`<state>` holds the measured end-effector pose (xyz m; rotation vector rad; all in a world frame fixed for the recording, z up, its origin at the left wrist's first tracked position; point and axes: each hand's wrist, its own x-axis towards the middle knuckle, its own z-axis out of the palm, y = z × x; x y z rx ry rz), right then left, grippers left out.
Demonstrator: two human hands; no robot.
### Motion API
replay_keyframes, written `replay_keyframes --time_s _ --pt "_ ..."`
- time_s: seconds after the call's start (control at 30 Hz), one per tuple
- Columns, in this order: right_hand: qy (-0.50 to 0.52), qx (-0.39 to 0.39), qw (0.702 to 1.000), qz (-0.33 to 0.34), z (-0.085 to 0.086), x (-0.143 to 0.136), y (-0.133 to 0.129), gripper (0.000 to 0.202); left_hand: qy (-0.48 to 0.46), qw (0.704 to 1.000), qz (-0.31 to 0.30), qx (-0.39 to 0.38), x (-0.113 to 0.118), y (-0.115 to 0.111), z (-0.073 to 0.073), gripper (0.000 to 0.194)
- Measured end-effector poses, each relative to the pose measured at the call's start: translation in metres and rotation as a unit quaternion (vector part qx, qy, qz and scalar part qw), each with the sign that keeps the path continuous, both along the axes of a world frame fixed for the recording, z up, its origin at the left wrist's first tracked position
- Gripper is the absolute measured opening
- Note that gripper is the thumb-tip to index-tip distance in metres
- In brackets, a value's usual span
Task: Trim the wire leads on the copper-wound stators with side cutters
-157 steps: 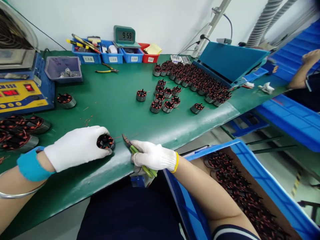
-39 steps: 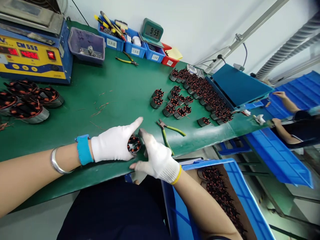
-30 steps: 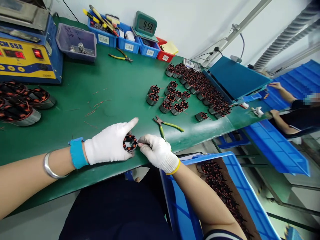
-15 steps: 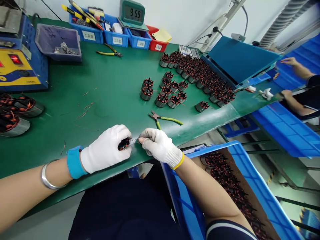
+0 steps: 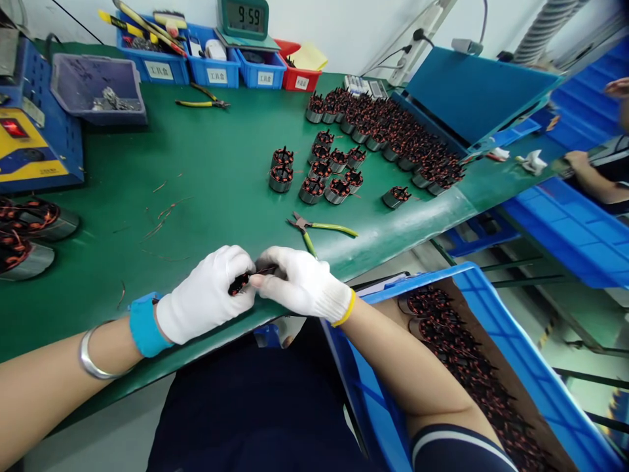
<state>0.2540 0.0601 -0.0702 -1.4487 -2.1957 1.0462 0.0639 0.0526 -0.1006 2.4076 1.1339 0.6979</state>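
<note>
My left hand (image 5: 209,292), in a white glove, is wrapped round a motor stator (image 5: 238,283) with a black core and copper windings; most of it is hidden by the fingers. Against its right side my gloved right hand (image 5: 295,278) is closed, thumb and fingers pinching thin wire ends (image 5: 265,269) that come from the stator. The bare thumb tip shows beside the stator. Just beyond the right hand, a pair of side cutters (image 5: 303,225) with green handles lies spread on the green table (image 5: 211,157).
Finished-looking stators (image 5: 312,189) stand in a loose group, with a dense block (image 5: 393,134) behind. A blue crate (image 5: 466,269) of stators is at my right. Tool boxes (image 5: 160,71) line the back. Wire scraps (image 5: 167,211) lie left. A co-worker's arm (image 5: 592,177) shows far right.
My right hand has moved left, from pulling the wires out away from the stator to close against it. My left hand keeps its hold. The view has shifted slightly.
</note>
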Motion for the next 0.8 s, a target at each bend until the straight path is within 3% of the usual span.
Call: replay_keyframes --time_s 0.23,0.43,0.53,0.63,0.73,0.8 --pt "0.026 -0.034 0.999 -0.031 -0.01 -0.007 -0.004 0.02 0.038 0.999 0.014 0.0 -0.003 -0.003 -0.003 0.008" --pt "0.073 -0.137 0.987 -0.03 -0.016 0.005 -0.006 0.024 0.017 0.999 -0.014 0.031 -0.002 -0.005 -0.006 0.008" --pt "0.049 -0.165 0.985 -0.007 -0.01 0.014 -0.004 0.024 0.007 0.999 -0.021 0.039 0.0 -0.005 -0.007 0.008" --pt "-0.001 -0.13 0.991 0.038 0.004 0.021 0.002 0.018 0.003 0.999 -0.025 0.038 0.001 -0.005 -0.006 0.007" --pt "0.011 -0.084 0.996 -0.009 0.015 0.022 0.012 0.026 0.007 0.999 -0.026 0.039 0.001 -0.005 -0.005 0.009" --pt "0.022 -0.11 0.994 0.0 0.018 0.017 0.02 0.032 0.007 0.999 -0.025 0.045 0.0 -0.005 -0.004 0.011"
